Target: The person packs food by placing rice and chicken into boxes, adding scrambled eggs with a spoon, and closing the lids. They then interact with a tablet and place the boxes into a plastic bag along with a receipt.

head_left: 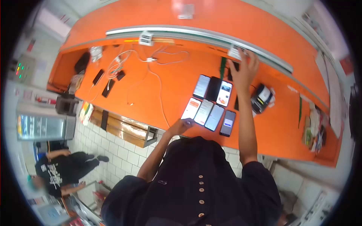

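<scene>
The left hand [183,126] is placed at the lower-left smartphone [191,107] on the orange counter [177,86]; its grip cannot be told. The phone is judged light, rigid and fragile, best held by its side edges. The right hand [246,68] is spread near a white card [234,52].

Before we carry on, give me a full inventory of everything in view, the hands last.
Desk: one, orange, centre
Lit phones: six, pale or dark screens, two rows before the person
Dark slab: one, black, between the far row's lit phones
Chunky device: one, mostly black, right of the right forearm
Cables: count unclear, pale, desk's left half
Printed labels: two, white and black, along the desk's far edge
Glass-door fridge: one, whitish, far left
Tiles: many, white, below the desk
Co-worker: one, dark clothing, lower left
Smaller items: too blurred to count
Left hand: one, bare, at the near row's leftmost phone
Right hand: one, bare, by the right label
</scene>
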The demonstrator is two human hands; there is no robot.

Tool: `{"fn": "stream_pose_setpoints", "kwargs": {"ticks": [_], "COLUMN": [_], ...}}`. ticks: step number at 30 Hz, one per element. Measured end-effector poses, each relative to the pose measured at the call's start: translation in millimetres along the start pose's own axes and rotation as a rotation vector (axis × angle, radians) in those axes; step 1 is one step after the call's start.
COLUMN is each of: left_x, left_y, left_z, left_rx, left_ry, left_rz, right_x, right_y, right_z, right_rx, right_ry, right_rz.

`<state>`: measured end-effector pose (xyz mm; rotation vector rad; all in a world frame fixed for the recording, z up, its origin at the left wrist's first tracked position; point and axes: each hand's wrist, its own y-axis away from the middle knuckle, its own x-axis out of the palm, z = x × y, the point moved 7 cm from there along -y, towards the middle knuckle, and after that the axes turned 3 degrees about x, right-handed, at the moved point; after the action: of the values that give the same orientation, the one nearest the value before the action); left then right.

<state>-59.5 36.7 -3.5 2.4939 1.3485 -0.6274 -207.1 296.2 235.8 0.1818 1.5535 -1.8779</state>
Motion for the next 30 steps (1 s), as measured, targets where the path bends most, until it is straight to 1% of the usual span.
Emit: {"fn": "stream_pose_setpoints", "kwargs": {"ticks": [1,2,3,4,6,7,9,11,13,14,17,18,20,21,22,23,24,25,27,28,30], "left_x": [6,0,-116,-145,-204,-240,-296,-337,-357,-365,-378,-377,-369,-377,-383,-376,-365,-358,-348,-346,-338], "left_y": [-9,-20,-18,-27,-44,-48,-58,-63,-76,-81,-108,-117,-127,-135,-133,-127,-119,-111,-88,-76,-52], "left_z": [8,24,31,11,-26,-44,-42,-46,-45,-46,-38,-36,-10,-6,-17,-28,-35,-44,-74,-85,-107], "left_rx": [-0.144,-0.035,0.003,0.020,0.150,0.121,0.164,0.174,0.152,0.142,0.144,0.118,0.014,-0.021,0.023,0.060,0.085,0.056,-0.012,0.015,0.056], "left_ry": [0.209,0.250,0.008,-0.099,-0.096,-0.134,0.116,0.061,0.012,-0.012,-0.002,0.131,0.144,0.139,0.138,0.140,0.148,0.189,0.276,0.210,0.205], "left_rz": [0.030,-0.246,-0.370,-0.488,-0.778,-0.889,-1.088,-1.247,-1.286,-1.306,-1.126,-1.029,-0.848,-0.767,-0.765,-0.759,-0.747,-0.726,-0.689,-0.762,-0.786], "right_x": [-7,-13,20,14,8,7,4,3,-2,-4,-22,-29,-21,-8,3,8,18,29,50,59,87], "right_y": [2,4,-6,-4,0,1,0,0,-1,1,9,14,24,30,32,28,28,26,10,3,1], "right_z": [-8,-16,27,25,15,17,20,18,17,16,31,43,64,72,86,104,116,127,154,171,202], "right_rx": [-0.009,-0.025,0.024,0.018,0.017,0.028,0.046,0.039,0.050,0.075,0.096,0.097,0.086,0.157,0.181,0.108,0.113,0.119,0.234,0.285,0.352], "right_ry": [0.014,0.041,-0.018,-0.005,0.021,0.029,0.044,-0.056,-0.195,-0.191,-0.240,-0.257,-0.444,-0.547,-0.576,-0.539,-0.596,-0.687,-0.854,-0.918,-1.027], "right_rz": [0.018,0.034,-0.046,-0.021,0.034,0.049,0.071,0.072,0.065,0.066,-0.096,-0.167,-0.147,-0.118,-0.042,0.033,0.102,0.156,0.330,0.424,0.586]}}
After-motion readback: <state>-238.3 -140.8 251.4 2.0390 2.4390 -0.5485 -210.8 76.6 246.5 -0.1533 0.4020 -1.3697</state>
